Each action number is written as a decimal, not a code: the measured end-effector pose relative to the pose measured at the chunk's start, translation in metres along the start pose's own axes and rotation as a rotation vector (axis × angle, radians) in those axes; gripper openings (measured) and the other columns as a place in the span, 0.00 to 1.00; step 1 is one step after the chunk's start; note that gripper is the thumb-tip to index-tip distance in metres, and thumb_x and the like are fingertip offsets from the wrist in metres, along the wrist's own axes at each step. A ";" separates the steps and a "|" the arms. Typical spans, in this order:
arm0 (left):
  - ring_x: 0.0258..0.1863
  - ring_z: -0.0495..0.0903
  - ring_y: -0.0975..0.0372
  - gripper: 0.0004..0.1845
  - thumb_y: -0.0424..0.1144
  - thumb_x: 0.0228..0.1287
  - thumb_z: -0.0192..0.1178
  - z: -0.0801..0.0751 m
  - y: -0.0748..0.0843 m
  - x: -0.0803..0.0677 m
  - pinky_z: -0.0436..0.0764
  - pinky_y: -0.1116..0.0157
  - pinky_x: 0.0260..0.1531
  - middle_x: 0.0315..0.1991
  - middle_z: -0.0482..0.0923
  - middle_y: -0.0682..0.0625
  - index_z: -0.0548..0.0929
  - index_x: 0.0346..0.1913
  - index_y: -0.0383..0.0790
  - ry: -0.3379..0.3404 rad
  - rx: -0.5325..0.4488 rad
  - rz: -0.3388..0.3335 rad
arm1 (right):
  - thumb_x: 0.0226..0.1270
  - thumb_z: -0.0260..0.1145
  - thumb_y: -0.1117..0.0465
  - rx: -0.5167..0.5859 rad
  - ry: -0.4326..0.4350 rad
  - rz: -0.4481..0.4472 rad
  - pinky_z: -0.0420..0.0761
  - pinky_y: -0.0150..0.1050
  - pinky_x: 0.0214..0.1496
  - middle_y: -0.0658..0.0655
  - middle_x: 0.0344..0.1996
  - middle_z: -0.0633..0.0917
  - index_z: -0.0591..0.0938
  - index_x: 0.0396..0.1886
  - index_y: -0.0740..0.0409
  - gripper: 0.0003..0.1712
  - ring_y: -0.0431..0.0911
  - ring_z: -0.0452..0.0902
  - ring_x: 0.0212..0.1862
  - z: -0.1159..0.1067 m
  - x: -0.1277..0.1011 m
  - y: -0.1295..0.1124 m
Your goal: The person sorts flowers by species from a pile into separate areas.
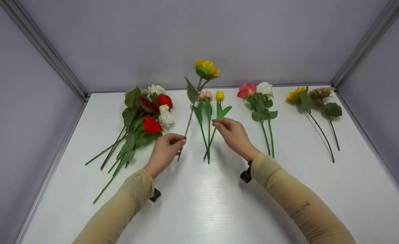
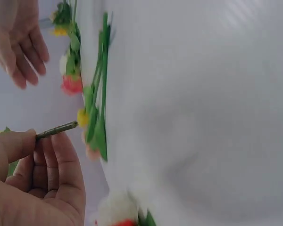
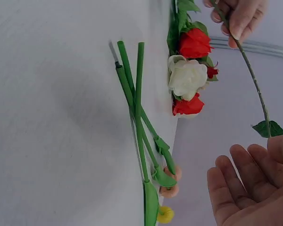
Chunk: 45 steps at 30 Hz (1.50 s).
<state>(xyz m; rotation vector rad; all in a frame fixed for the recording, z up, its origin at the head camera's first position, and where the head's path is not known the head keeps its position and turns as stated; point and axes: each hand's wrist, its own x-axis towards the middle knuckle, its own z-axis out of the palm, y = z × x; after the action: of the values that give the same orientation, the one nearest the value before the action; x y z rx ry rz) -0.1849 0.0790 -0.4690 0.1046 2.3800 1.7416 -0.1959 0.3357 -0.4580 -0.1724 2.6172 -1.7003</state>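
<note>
While left hand pinches sunflower stem, right hand hovers open

Right hand at 5 o'clock, palm open, fingers relaxed, holding nothing. Left hand at 1 o'clock pinches a thin flower stem. Three tulips lie on the worktop; red and white roses at 12 o'clock.

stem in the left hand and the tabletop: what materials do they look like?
Stem: likely plastic over wire, matte green-brown; it holds a thin, rigid line where the left hand pinches it, and its cut end looks moulded. Probably an artificial flower.
Tabletop: smooth white laminate or painted board, semi-gloss; faint streaky reflections show.
</note>
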 end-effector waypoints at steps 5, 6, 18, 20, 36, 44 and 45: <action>0.40 0.83 0.56 0.11 0.38 0.72 0.65 0.054 0.002 -0.010 0.86 0.61 0.39 0.42 0.84 0.46 0.86 0.51 0.35 -0.128 -0.091 -0.012 | 0.78 0.63 0.51 0.269 0.005 0.134 0.81 0.44 0.60 0.63 0.55 0.85 0.82 0.61 0.63 0.23 0.53 0.81 0.57 -0.012 0.002 0.008; 0.40 0.83 0.56 0.11 0.38 0.73 0.65 0.062 0.001 -0.011 0.86 0.61 0.39 0.42 0.84 0.46 0.86 0.51 0.35 -0.147 -0.099 -0.009 | 0.78 0.63 0.51 0.308 0.004 0.152 0.81 0.44 0.59 0.64 0.55 0.84 0.81 0.62 0.65 0.24 0.55 0.82 0.57 -0.013 0.001 0.010; 0.32 0.84 0.58 0.13 0.41 0.71 0.65 0.119 -0.004 -0.027 0.85 0.60 0.30 0.39 0.84 0.50 0.86 0.51 0.38 -0.235 -0.183 -0.032 | 0.73 0.69 0.59 0.418 0.043 0.214 0.86 0.41 0.46 0.62 0.42 0.87 0.84 0.57 0.66 0.18 0.49 0.85 0.41 -0.030 -0.020 0.022; 0.33 0.84 0.58 0.14 0.40 0.71 0.66 0.123 -0.006 -0.028 0.85 0.61 0.31 0.39 0.85 0.50 0.86 0.53 0.36 -0.252 -0.206 -0.029 | 0.73 0.69 0.59 0.406 0.056 0.221 0.86 0.40 0.45 0.62 0.42 0.87 0.84 0.57 0.66 0.19 0.48 0.86 0.41 -0.033 -0.021 0.023; 0.35 0.84 0.61 0.12 0.35 0.68 0.67 0.147 -0.009 -0.030 0.84 0.65 0.34 0.37 0.84 0.50 0.85 0.49 0.31 -0.273 -0.241 0.030 | 0.72 0.69 0.63 0.449 0.084 0.259 0.87 0.43 0.47 0.69 0.47 0.86 0.79 0.58 0.69 0.20 0.50 0.87 0.42 -0.045 -0.035 0.034; 0.46 0.83 0.66 0.20 0.43 0.73 0.64 0.164 0.007 -0.034 0.82 0.70 0.44 0.50 0.83 0.54 0.82 0.63 0.42 -0.397 0.108 0.275 | 0.73 0.68 0.60 0.273 0.121 0.281 0.86 0.42 0.49 0.64 0.49 0.85 0.79 0.62 0.69 0.24 0.50 0.86 0.44 -0.089 -0.041 0.039; 0.49 0.82 0.66 0.20 0.45 0.74 0.63 0.167 0.009 -0.035 0.81 0.71 0.47 0.52 0.82 0.54 0.81 0.65 0.43 -0.409 0.207 0.337 | 0.73 0.68 0.59 0.244 0.131 0.275 0.86 0.41 0.49 0.65 0.50 0.85 0.78 0.62 0.68 0.24 0.49 0.86 0.44 -0.098 -0.042 0.040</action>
<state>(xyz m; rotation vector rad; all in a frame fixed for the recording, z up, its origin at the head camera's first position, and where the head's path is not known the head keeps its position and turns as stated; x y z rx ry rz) -0.1191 0.2322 -0.5053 0.8479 2.3115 1.4084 -0.1650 0.4451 -0.4560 0.2964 2.3476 -1.9605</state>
